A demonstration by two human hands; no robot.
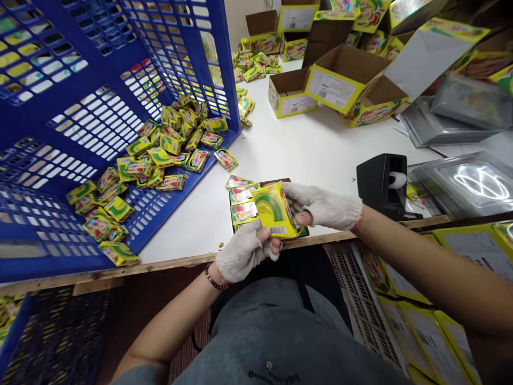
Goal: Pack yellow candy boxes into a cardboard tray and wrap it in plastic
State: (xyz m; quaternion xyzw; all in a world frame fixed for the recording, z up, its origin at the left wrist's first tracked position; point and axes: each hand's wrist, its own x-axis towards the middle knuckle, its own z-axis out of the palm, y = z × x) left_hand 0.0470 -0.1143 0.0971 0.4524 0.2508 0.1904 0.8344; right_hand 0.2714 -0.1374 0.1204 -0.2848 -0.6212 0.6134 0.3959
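My grip is two-handed — left hand (244, 254) pinching the near-left corner, right hand (320, 206) the right side of a yellow barcoded carton (267, 209). Long axis runs away from the torso (276, 326) — packed small cartons (242, 213) sit lower, leftward.

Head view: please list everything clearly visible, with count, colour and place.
Table: one, white, centre.
Crate: one, blue, left.
Small boxes: many, mainly yellow, in crate and on table.
Held boxes: count unclear, yellow and green, centre.
Packed carton: one, brown rim, beneath held boxes.
Open cartons: several, yellow, brown inside, back.
Dispenser: one, black, right.
Plastic covers: several, clear, right.
Lower cartons: several, yellow, below table, right.
Bracelet: one, dark, left wrist.
Shirt: one, grey, bottom centre.
Left hand: one, gloved off-white, on held boxes.
Right hand: one, gloved off-white, on held boxes.
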